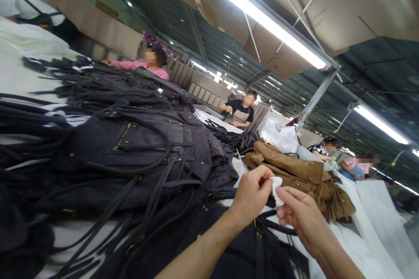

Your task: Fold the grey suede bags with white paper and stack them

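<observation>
My left hand [252, 194] and my right hand [299, 216] meet in front of me, both pinching a small white piece [276, 189], perhaps paper or cloth, between thumb and fingertips. They hover above a black bag [235, 244] with gold rivets that lies at the near edge. To the left rises a big heap of dark grey suede bags [144, 144] with long straps. Just behind my hands lies a pile of brown suede bags [304, 174].
The long white worktable [369, 231] stretches away to the right. Several other people sit or stand along it in the background. A white plastic bag [278, 133] lies past the brown pile. Cardboard sheets and tube lights hang overhead.
</observation>
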`<state>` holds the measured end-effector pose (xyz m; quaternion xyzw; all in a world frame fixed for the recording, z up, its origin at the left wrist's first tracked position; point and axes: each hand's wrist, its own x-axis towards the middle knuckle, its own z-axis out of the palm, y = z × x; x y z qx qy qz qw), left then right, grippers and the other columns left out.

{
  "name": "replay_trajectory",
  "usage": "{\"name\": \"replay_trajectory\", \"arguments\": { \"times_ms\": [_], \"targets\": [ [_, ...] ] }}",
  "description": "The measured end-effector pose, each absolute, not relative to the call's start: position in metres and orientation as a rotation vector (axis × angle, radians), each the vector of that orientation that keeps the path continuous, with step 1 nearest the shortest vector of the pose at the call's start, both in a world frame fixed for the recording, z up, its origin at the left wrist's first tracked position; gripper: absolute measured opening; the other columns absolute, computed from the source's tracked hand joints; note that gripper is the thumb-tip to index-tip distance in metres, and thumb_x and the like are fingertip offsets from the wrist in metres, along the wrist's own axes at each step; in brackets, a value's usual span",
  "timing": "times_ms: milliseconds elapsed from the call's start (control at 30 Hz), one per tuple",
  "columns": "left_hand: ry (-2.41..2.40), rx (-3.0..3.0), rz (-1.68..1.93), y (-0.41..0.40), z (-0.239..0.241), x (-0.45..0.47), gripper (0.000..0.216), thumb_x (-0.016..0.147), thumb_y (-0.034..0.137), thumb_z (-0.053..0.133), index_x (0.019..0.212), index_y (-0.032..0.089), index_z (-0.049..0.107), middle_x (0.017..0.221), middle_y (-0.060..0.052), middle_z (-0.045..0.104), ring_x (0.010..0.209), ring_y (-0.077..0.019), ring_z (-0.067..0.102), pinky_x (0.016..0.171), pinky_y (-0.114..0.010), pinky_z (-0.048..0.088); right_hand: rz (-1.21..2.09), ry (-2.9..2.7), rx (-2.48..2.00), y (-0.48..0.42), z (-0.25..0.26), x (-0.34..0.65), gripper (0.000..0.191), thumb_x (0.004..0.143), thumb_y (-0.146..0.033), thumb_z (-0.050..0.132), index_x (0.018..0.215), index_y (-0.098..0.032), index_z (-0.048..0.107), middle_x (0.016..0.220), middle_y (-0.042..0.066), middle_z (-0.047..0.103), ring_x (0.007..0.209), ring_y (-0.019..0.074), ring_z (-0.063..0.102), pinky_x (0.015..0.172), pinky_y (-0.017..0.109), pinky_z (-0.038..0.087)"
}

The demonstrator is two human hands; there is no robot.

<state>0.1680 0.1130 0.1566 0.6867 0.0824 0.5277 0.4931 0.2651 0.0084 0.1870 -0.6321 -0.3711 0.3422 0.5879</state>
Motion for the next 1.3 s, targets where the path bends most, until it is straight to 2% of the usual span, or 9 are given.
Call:
{"name": "replay_trajectory", "arguments": {
  "times_ms": [200, 467, 733, 933, 1100, 1200, 1300],
  "targets": [
    [0.181, 1.747, 1.325, 0.112, 0.159, 0.164, 0.013, 0.082, 0.012, 0.047, 0.078, 0.017, 0.058, 0.066, 0.004, 0.052, 0.059, -0.0096, 0.045, 0.055, -0.022, 0.032, 0.802, -0.838, -1.421, 0.012, 0.189, 0.264, 0.035, 0.068, -0.042, 0.08, 0.082, -0.015, 0.064, 0.053, -0.004, 0.056, 0.045, 0.0065, 0.054, 0.041, 0.014, 0.046],
    [0.22, 1.79, 1.415, 0.114, 0.157, 0.164, 0.015, 0.081, 0.01, 0.045, 0.08, 0.018, 0.057, 0.07, 0.003, 0.056, 0.062, -0.0103, 0.048, 0.059, -0.021, 0.035, 0.83, -0.833, -1.364, 0.016, 0.189, 0.264, 0.035, 0.066, -0.039, 0.082, 0.08, -0.015, 0.062, 0.057, -0.005, 0.056, 0.044, 0.0062, 0.054, 0.042, 0.016, 0.05],
    [0.185, 1.856, 1.471, 0.111, 0.156, 0.163, 0.018, 0.092, 0.017, 0.041, 0.082, 0.019, 0.056, 0.076, 0.001, 0.059, 0.071, -0.0122, 0.054, 0.066, -0.022, 0.038, 0.796, -0.814, -1.347, 0.023, 0.19, 0.26, 0.036, 0.065, -0.041, 0.081, 0.082, -0.015, 0.064, 0.056, -0.005, 0.057, 0.039, 0.0054, 0.05, 0.039, 0.017, 0.046],
    [0.199, 1.887, 1.453, 0.113, 0.154, 0.164, 0.018, 0.094, 0.02, 0.041, 0.083, 0.019, 0.055, 0.076, 0.001, 0.06, 0.072, -0.0129, 0.055, 0.066, -0.022, 0.038, 0.713, -0.755, -1.225, 0.028, 0.183, 0.256, 0.037, 0.059, -0.036, 0.086, 0.082, -0.016, 0.065, 0.064, -0.005, 0.062, 0.047, 0.0059, 0.057, 0.05, 0.019, 0.054],
    [0.214, 1.884, 1.442, 0.114, 0.152, 0.165, 0.016, 0.093, 0.017, 0.042, 0.083, 0.02, 0.054, 0.075, 0.002, 0.058, 0.07, -0.012, 0.054, 0.066, -0.022, 0.038, 0.779, -0.727, -1.214, 0.028, 0.188, 0.268, 0.043, 0.056, -0.031, 0.087, 0.088, -0.017, 0.061, 0.076, 0.002, 0.07, 0.064, 0.0145, 0.068, 0.062, 0.026, 0.059],
    [0.215, 1.89, 1.432, 0.114, 0.151, 0.167, 0.015, 0.092, 0.016, 0.042, 0.083, 0.02, 0.053, 0.074, 0.003, 0.058, 0.069, -0.0117, 0.054, 0.065, -0.022, 0.037, 0.789, -0.77, -1.261, 0.027, 0.196, 0.271, 0.046, 0.064, -0.044, 0.081, 0.095, -0.017, 0.06, 0.078, 0.005, 0.07, 0.067, 0.0173, 0.068, 0.064, 0.03, 0.059],
    [0.228, 1.915, 1.427, 0.114, 0.15, 0.168, 0.014, 0.091, 0.014, 0.041, 0.085, 0.021, 0.052, 0.074, 0.003, 0.056, 0.067, -0.0119, 0.052, 0.064, -0.022, 0.037, 0.732, -0.945, -1.427, 0.025, 0.202, 0.272, 0.042, 0.073, -0.05, 0.073, 0.099, -0.019, 0.062, 0.076, 0.002, 0.068, 0.06, 0.0135, 0.064, 0.057, 0.025, 0.054]
  ]
}}
